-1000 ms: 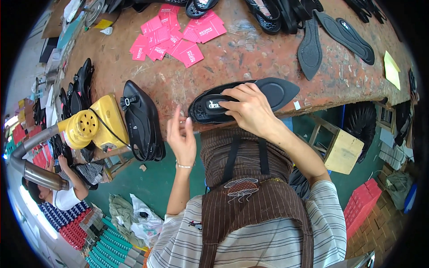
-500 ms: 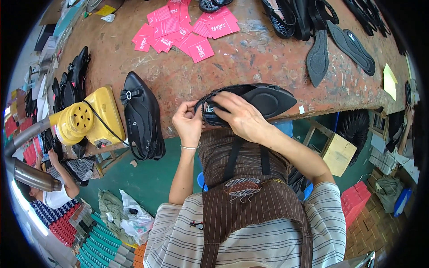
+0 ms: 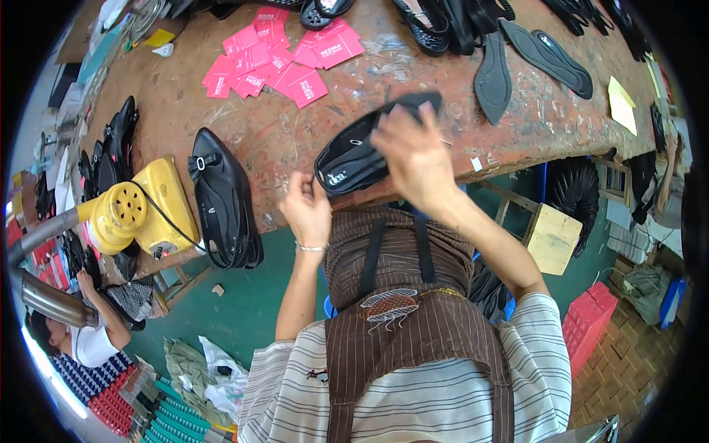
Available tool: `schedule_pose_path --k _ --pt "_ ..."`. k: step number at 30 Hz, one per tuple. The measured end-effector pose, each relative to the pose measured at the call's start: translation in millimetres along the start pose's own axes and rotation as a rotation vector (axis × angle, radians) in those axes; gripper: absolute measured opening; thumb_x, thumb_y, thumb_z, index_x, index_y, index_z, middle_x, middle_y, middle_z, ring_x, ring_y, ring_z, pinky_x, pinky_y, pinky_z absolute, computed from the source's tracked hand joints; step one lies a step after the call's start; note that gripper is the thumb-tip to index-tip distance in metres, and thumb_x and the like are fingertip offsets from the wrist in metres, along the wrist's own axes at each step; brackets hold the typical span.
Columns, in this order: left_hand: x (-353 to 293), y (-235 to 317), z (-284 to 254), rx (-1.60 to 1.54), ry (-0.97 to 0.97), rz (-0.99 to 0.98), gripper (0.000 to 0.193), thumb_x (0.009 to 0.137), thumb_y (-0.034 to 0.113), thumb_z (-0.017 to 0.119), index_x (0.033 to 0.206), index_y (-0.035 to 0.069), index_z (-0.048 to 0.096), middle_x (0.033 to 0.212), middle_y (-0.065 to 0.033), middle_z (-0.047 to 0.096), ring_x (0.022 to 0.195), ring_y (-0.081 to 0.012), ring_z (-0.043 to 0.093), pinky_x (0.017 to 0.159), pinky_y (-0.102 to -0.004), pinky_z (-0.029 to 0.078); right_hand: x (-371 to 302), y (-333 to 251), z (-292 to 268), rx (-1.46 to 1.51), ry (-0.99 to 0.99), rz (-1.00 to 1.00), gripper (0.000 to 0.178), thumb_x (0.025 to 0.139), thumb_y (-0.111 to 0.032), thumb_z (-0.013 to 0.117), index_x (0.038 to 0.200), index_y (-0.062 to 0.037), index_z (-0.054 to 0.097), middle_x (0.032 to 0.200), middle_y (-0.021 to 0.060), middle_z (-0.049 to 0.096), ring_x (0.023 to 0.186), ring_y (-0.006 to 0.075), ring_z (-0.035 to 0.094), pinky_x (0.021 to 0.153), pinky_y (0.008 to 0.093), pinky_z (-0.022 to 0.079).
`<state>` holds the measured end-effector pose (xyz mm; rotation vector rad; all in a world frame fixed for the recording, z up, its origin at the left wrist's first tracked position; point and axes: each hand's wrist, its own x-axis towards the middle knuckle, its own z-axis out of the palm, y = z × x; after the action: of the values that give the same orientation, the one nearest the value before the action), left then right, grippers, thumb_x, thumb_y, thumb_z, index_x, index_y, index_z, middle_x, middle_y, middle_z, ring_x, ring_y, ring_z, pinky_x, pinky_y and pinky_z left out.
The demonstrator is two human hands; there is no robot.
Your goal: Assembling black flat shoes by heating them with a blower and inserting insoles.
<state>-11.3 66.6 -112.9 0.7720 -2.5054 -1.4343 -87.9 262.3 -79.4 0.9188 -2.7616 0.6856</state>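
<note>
A black pointed flat shoe (image 3: 346,151) is tilted at the bench's near edge, its heel toward me and its toe pointing away to the right. My left hand (image 3: 306,210) is closed, thumb and fingertips pinched at the rim of the shoe's heel. Over the front part of the shoe lies my right hand (image 3: 415,159), smeared by motion; its grip is hard to make out. To the left, a second black pointed shoe (image 3: 221,199) with a bow and buckle rests on the bench.
A yellow machine with a metal pipe (image 3: 159,214) stands left on the workbench (image 3: 277,140). Pink cards (image 3: 306,85) lie scattered farther back. Black insoles (image 3: 493,77), more shoes (image 3: 425,26) and a yellow paper (image 3: 622,107) are at the right. Another person (image 3: 92,336) sits at far left.
The shoe's toe has swung away from me and left. My right hand has moved from the heel to the front part; my left hand stays at the heel. The whole view has shifted slightly.
</note>
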Motion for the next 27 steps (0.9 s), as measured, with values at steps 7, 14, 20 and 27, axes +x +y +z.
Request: schedule_pose_path --k 7,14,20,27 --pt "-70.4 21.8 20.4 0.282 -0.119 0.426 0.017 0.08 0.015 0.071 0.078 0.006 0.057 0.07 -0.0068 0.06 0.057 -0.0284 0.056 0.052 -0.0371 0.045 59.4 14.6 -34.8 0.739 0.059 0.464 0.031 0.08 -0.015 0.072 0.11 -0.006 0.068 0.108 0.0148 0.063 0.1 0.0325 0.062 0.088 0.041 0.047" --pt "-78.6 12.2 50.0 0.383 -0.379 0.751 0.034 0.078 0.012 0.067 0.108 -0.003 0.063 0.113 -0.0166 0.061 0.125 -0.0348 0.049 0.108 -0.0609 0.028 -49.8 -26.9 -6.6 0.169 -0.119 0.184 0.035 0.067 0.009 0.061 0.1 -0.002 0.057 0.128 0.0198 0.058 0.129 0.0362 0.049 0.112 0.0606 0.023" --pt "-75.4 18.1 53.6 0.46 -0.355 0.716 0.039 0.085 0.015 0.061 0.119 -0.003 0.061 0.124 -0.0151 0.06 0.129 -0.0264 0.048 0.106 -0.0588 0.032 23.3 9.2 34.6 0.022 -0.025 0.107 0.046 0.07 0.007 0.056 0.116 0.0021 0.056 0.112 0.0155 0.062 0.114 0.0332 0.056 0.114 0.0573 0.02" --pt "-74.7 14.3 53.8 0.472 -0.348 0.752 0.027 0.075 0.008 0.065 0.1 -0.002 0.07 0.101 -0.016 0.068 0.12 -0.0297 0.056 0.107 -0.0559 0.034 -5.1 -16.9 41.3 -0.348 0.066 0.205 0.044 0.077 0.001 0.051 0.119 0.014 0.048 0.11 0.0269 0.057 0.108 0.0366 0.057 0.112 0.0592 0.023"
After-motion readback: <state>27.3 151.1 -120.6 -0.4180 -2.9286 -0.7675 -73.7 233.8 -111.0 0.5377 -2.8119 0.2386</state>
